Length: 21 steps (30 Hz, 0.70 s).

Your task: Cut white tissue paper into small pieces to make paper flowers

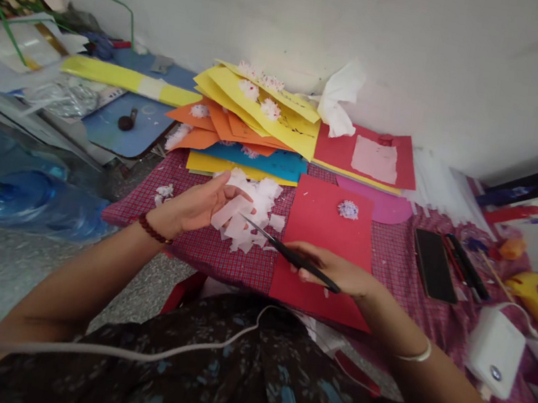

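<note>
In the head view, the only one we have, our left hand pinches a narrow white paper strip between thumb and fingers, and our right hand is curled around a pair of black-handled metal scissors, their tips reaching left to the strip; we cannot tell whether the blades are parted. The strip sits just above a loose heap of white paper scraps, near the middle of the table. We judge the step in hand to be snipping the strip into small pieces; the next move calls for a steady strip, with our left fingertips clear of the blades. To the right of the scraps lies a flat red paper sheet, with a round lilac-and-white paper flower on its far part. Beneath spreads a red checked tablecloth. Beyond the scraps, yellow paper sheets bearing pale flowers overlap orange paper sheets and a blue paper sheet. On the right we see a dark rectangular phone and a white plastic box. A pale plain wall closes the far side; at left, a large clear-blue plastic bottle lies on a grey speckled floor.
</note>
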Each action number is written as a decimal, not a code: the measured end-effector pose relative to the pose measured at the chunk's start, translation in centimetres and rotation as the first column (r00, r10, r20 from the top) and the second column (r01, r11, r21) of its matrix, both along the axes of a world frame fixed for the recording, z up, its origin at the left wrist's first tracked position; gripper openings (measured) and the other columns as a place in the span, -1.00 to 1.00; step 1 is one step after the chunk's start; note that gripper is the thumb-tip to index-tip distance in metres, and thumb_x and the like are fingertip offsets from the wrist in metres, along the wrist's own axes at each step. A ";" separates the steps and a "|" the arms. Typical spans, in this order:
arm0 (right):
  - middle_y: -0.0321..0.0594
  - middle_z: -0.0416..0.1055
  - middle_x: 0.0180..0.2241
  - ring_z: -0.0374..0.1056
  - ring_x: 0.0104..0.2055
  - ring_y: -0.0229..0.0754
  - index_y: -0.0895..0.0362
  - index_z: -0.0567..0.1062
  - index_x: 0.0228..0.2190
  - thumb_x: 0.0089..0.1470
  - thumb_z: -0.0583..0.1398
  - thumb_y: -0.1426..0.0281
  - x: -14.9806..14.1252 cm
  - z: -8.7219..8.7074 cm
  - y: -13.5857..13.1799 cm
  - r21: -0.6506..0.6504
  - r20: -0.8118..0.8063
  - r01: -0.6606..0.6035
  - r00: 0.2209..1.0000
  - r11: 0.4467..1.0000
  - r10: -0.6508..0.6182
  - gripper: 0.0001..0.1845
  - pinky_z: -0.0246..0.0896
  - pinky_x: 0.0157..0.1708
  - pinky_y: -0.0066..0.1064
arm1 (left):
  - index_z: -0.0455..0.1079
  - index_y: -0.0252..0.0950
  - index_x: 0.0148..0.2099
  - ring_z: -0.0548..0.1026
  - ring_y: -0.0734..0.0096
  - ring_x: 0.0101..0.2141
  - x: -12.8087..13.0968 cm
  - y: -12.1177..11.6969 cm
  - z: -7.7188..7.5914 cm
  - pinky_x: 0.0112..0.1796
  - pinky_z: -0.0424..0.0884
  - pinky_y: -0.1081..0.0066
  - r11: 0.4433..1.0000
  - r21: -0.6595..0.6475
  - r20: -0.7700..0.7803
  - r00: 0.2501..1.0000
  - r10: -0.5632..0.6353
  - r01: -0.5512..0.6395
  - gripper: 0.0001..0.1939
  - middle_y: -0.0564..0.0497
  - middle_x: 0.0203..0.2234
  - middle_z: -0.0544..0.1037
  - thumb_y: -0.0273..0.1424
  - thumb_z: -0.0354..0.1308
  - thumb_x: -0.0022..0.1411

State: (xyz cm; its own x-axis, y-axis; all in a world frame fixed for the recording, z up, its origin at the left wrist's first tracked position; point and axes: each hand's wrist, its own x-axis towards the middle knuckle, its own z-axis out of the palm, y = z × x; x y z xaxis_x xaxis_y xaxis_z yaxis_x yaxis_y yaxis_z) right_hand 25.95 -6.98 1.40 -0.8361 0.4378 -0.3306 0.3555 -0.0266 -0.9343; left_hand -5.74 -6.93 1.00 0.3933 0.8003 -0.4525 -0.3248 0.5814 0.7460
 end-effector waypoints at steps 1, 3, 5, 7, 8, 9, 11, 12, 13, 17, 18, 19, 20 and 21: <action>0.03 0.39 0.04 0.33 -0.02 -0.07 0.20 0.31 0.23 0.14 0.25 -0.06 0.1 0.0 0.0 -0.002 -0.004 0.000 1.000 1.000 0.000 -0.19 0.31 0.02 -0.21 | 0.53 -0.37 -0.17 0.61 0.24 -0.38 0.0 0.0 -0.1 -0.36 0.50 0.35 1.000 0.000 0.006 1.000 -0.016 0.016 -0.37 -0.24 -0.30 0.65 0.12 -0.03 0.35; 0.00 0.40 -0.01 0.34 -0.08 -0.11 0.21 0.31 0.22 0.13 0.25 -0.09 0.6 0.2 0.0 -0.003 0.007 0.012 1.000 1.000 -0.012 -0.16 0.33 -0.08 -0.27 | 0.53 -0.38 -0.16 0.62 0.22 -0.37 -0.1 0.0 -0.2 -0.36 0.50 0.33 1.000 -0.007 0.013 1.000 -0.023 0.023 -0.36 -0.27 -0.25 0.65 0.12 -0.05 0.37; -0.02 0.40 -0.07 0.32 -0.16 -0.15 0.24 0.30 0.22 0.12 0.23 -0.12 1.3 0.4 -0.1 0.001 0.039 0.037 0.999 0.999 -0.037 -0.13 0.33 -0.19 -0.33 | 0.53 -0.38 -0.17 0.62 0.20 -0.37 -0.2 0.0 -0.2 -0.35 0.51 0.30 1.000 -0.016 0.010 1.000 -0.001 0.001 -0.36 -0.28 -0.25 0.65 0.09 -0.09 0.40; -0.04 0.39 -0.11 0.29 -0.23 -0.19 0.27 0.29 0.22 0.13 0.22 -0.13 1.7 0.5 -0.2 0.011 0.072 0.053 0.996 0.999 -0.054 -0.11 0.31 -0.28 -0.37 | 0.53 -0.38 -0.19 0.62 0.21 -0.38 -0.2 0.1 -0.2 -0.35 0.51 0.30 1.000 -0.022 0.007 1.000 0.019 -0.019 -0.35 -0.26 -0.28 0.65 0.07 -0.12 0.42; -0.05 0.39 -0.12 0.28 -0.24 -0.19 0.28 0.29 0.22 0.12 0.22 -0.13 1.8 0.5 -0.2 0.016 0.084 0.052 0.995 0.998 -0.054 -0.10 0.30 -0.30 -0.38 | 0.53 -0.38 -0.19 0.62 0.21 -0.38 -0.2 0.1 -0.2 -0.35 0.51 0.30 0.999 -0.022 0.009 1.000 0.023 -0.023 -0.36 -0.25 -0.30 0.65 0.07 -0.12 0.42; -0.05 0.39 -0.12 0.28 -0.24 -0.20 0.28 0.29 0.21 0.12 0.22 -0.13 1.8 0.5 -0.2 0.020 0.091 0.047 0.995 0.999 -0.048 -0.10 0.29 -0.30 -0.38 | 0.54 -0.38 -0.20 0.62 0.21 -0.37 -0.2 0.1 -0.1 -0.34 0.52 0.31 1.000 -0.020 0.012 1.000 0.022 -0.021 -0.36 -0.25 -0.31 0.65 0.08 -0.11 0.41; -0.06 0.39 -0.12 0.29 -0.21 -0.18 0.26 0.31 0.20 0.12 0.23 -0.13 1.5 0.4 -0.2 0.027 0.086 0.025 0.996 0.999 -0.027 -0.12 0.29 -0.26 -0.38 | 0.54 -0.37 -0.19 0.63 0.21 -0.35 0.0 0.2 -0.1 -0.32 0.52 0.32 1.000 -0.011 0.027 1.000 0.005 -0.004 -0.36 -0.24 -0.32 0.66 0.11 -0.07 0.38; -0.06 0.39 -0.11 0.29 -0.19 -0.17 0.25 0.32 0.20 0.12 0.23 -0.13 1.2 0.4 -0.1 0.029 0.071 0.015 0.997 0.999 -0.017 -0.14 0.30 -0.24 -0.37 | 0.55 -0.37 -0.19 0.63 0.20 -0.34 0.1 0.3 0.0 -0.31 0.52 0.32 1.000 -0.004 0.036 0.999 -0.008 0.008 -0.36 -0.24 -0.32 0.66 0.12 -0.05 0.37; -0.07 0.39 -0.11 0.30 -0.17 -0.17 0.25 0.33 0.19 0.13 0.23 -0.12 1.0 0.3 0.0 0.029 0.051 0.006 0.999 1.000 -0.008 -0.15 0.30 -0.21 -0.36 | 0.55 -0.36 -0.18 0.63 0.20 -0.33 0.2 0.3 0.1 -0.30 0.52 0.33 1.000 0.000 0.044 0.999 -0.022 0.022 -0.36 -0.24 -0.32 0.66 0.12 -0.04 0.36; -0.09 0.39 -0.14 0.29 -0.15 -0.16 0.24 0.32 0.20 0.15 0.22 -0.10 0.3 -0.2 0.3 0.018 -0.017 -0.021 1.000 1.000 0.021 -0.18 0.29 -0.17 -0.34 | 0.56 -0.37 -0.19 0.63 0.17 -0.33 0.7 0.2 0.3 -0.30 0.53 0.30 0.999 -0.011 0.047 0.998 -0.050 0.050 -0.35 -0.24 -0.33 0.66 0.12 -0.06 0.37; -0.09 0.39 -0.14 0.30 -0.16 -0.16 0.23 0.32 0.20 0.16 0.22 -0.10 0.2 -0.4 0.4 0.015 -0.022 -0.022 1.000 1.000 0.022 -0.19 0.28 -0.18 -0.34 | 0.56 -0.37 -0.20 0.63 0.17 -0.33 0.8 0.2 0.3 -0.30 0.53 0.30 0.999 -0.015 0.043 0.998 -0.050 0.050 -0.35 -0.24 -0.33 0.65 0.12 -0.06 0.37; -0.10 0.39 -0.15 0.30 -0.16 -0.17 0.22 0.33 0.19 0.16 0.22 -0.10 0.0 -0.5 0.5 0.010 -0.025 -0.024 0.999 1.000 0.025 -0.20 0.28 -0.19 -0.34 | 0.56 -0.36 -0.21 0.63 0.19 -0.33 0.9 0.2 0.3 -0.30 0.52 0.30 0.999 -0.015 0.041 0.998 -0.048 0.049 -0.36 -0.23 -0.34 0.65 0.12 -0.05 0.36; -0.11 0.39 -0.15 0.30 -0.16 -0.17 0.22 0.34 0.19 0.15 0.23 -0.10 -0.1 -0.6 0.5 0.006 -0.031 -0.025 0.999 1.000 0.026 -0.20 0.28 -0.20 -0.35 | 0.55 -0.36 -0.22 0.63 0.20 -0.34 1.0 0.2 0.3 -0.30 0.52 0.32 0.999 -0.012 0.041 0.998 -0.050 0.051 -0.36 -0.22 -0.35 0.65 0.12 -0.03 0.35; -0.11 0.39 -0.16 0.29 -0.17 -0.18 0.22 0.34 0.18 0.15 0.23 -0.09 -0.2 -0.7 0.5 0.001 -0.038 -0.026 0.999 1.000 0.026 -0.21 0.28 -0.22 -0.37 | 0.55 -0.36 -0.22 0.62 0.22 -0.35 1.1 0.1 0.3 -0.30 0.51 0.33 0.998 -0.010 0.041 0.998 -0.057 0.058 -0.37 -0.21 -0.35 0.64 0.12 -0.02 0.35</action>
State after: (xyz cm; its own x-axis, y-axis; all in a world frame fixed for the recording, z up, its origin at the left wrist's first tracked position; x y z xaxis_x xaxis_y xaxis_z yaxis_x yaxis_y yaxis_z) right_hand 25.79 -6.44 0.67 -0.8590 0.4164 -0.2978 0.3201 -0.0170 -0.9472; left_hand -4.62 -6.78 1.32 0.4569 0.7707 -0.4442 -0.3205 0.6084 0.7260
